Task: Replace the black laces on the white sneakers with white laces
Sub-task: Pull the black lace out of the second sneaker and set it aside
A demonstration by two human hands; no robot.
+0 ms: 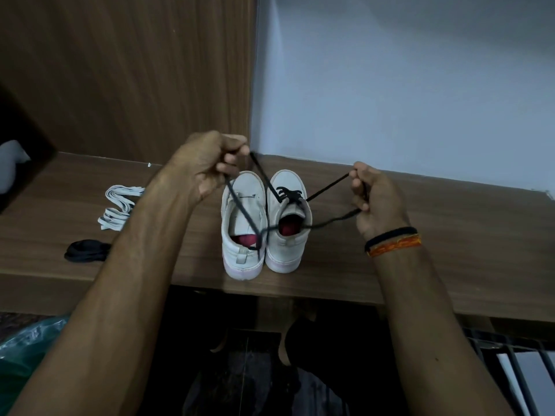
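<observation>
The left hand (207,163) and right hand (375,199) each pinch the right sneaker's (288,217) black lace (326,184).

The left forearm (126,265) hides the 3 o'clock ends of the white laces (120,205) and the black coil (85,250). A pale object (12,166) at 9 o'clock is cut off by the edge. Where the black lace (261,181) ends inside the left hand (204,163) cannot be told. The dim space under the shelf (450,235), at 6 o'clock, is too dark to read.
</observation>
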